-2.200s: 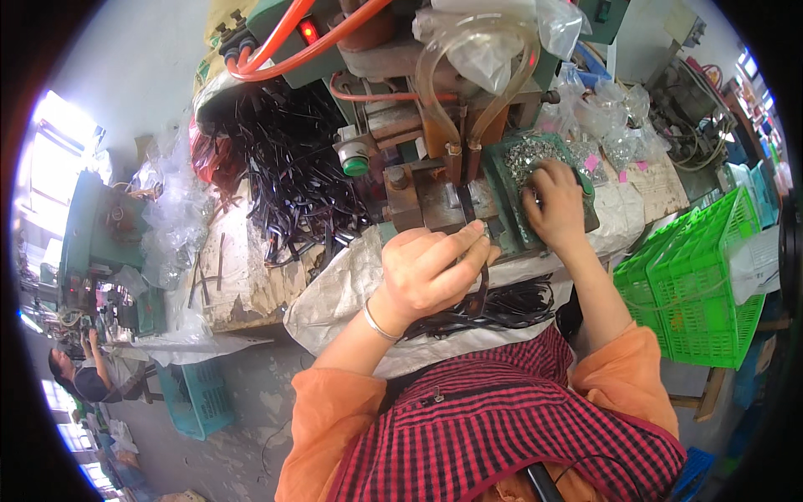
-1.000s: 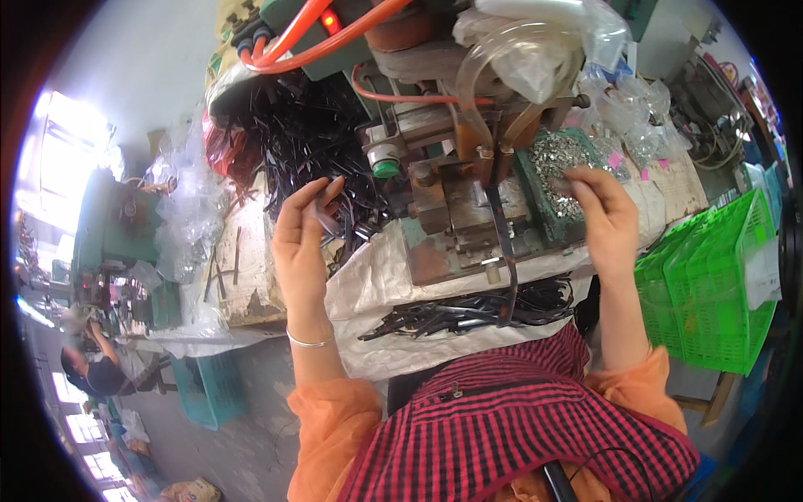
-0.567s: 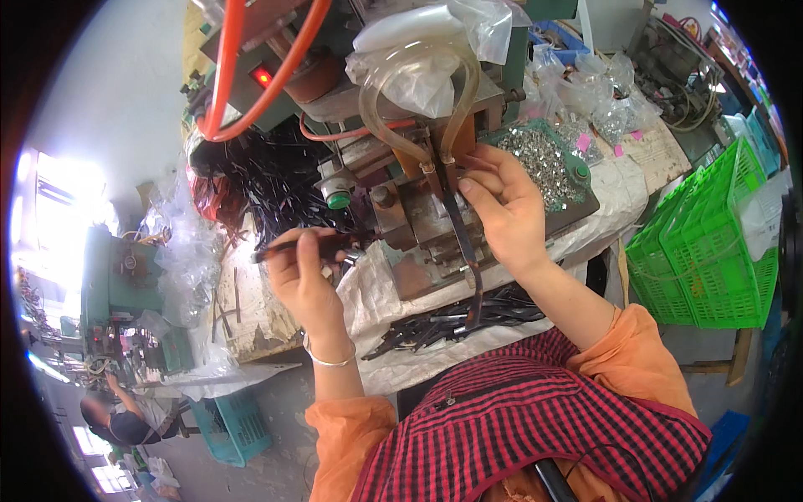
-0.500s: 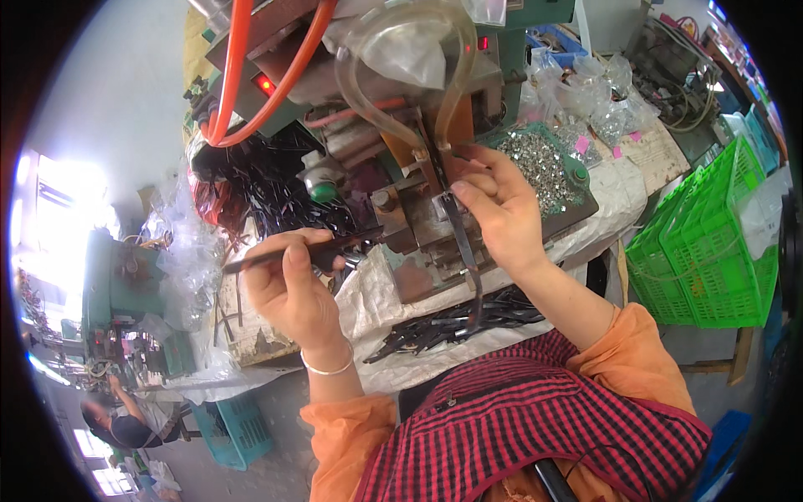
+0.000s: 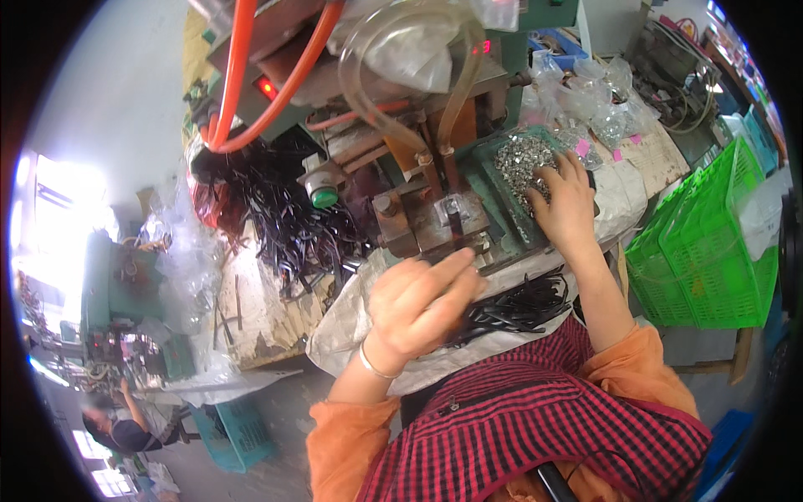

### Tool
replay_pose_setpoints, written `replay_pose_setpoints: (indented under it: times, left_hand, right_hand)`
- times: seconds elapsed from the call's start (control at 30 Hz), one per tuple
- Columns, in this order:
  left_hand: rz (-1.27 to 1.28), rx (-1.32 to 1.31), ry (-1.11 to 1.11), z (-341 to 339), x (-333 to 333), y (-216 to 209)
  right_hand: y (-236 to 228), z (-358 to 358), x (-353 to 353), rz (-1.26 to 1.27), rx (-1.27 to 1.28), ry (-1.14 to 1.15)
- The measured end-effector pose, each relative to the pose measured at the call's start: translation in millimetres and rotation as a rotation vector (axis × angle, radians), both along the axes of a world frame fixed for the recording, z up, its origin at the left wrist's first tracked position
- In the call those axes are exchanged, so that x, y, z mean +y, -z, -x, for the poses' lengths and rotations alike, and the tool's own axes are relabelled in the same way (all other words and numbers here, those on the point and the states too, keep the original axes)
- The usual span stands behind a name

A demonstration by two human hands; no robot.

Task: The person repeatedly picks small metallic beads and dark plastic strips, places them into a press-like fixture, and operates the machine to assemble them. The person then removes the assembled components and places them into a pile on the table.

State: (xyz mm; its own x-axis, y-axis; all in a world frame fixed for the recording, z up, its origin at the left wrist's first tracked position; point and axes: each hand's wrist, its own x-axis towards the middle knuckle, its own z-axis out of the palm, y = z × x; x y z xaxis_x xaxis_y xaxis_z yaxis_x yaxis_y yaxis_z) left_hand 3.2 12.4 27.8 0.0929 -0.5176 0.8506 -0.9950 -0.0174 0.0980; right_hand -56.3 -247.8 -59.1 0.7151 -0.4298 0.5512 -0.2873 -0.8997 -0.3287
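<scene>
At the front edge of the press, with its metal block as the middle of a clock, a dark strip lies in the middle, its near end running down toward six o'clock. The left hand is just below, between six and seven. It is blurry, with its fingers partly bent and their tips near that end of the strip – I cannot tell whether it has hold of it. The right hand is at three o'clock, its fingers spread and a bit curled. Its tips reach to the heap of shiny metal bits in the green tray; I cannot see if it has picked one up.

More black strips lie in a pile at five o'clock, and a big tangle of black strips sits at nine. Nearer, also at nine, is a round green button. Fat orange hoses hang at ten. Far out at three stands a bright green crate – and far off at eight, another person sits.
</scene>
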Motion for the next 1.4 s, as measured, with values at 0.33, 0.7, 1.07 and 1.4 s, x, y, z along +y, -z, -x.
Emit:
replay_pose_setpoints:
  times: [0.33, 0.7, 1.07, 1.4]
  left_hand:
    - [-0.047, -0.091, -0.022, -12.0, -11.9, 18.6]
    - [-0.060, 0.151, -0.207, 33.5, 36.5, 35.6]
    - [-0.384, 0.091, -0.807, -71.6, 164.9, 40.3]
    - [-0.512, 0.108, -0.802, -117.0, 212.9, 125.8]
  right_hand:
    - [23.4, -9.4, -26.1, -0.124, -0.136, -0.068]
    - [24.2, -11.7, -22.8, 0.050, -0.217, -0.227]
    - [-2.4, -24.1, 12.5, -0.542, -0.146, -0.270]
    - [27.9, 44.1, -30.7, -0.591, -0.266, -0.094]
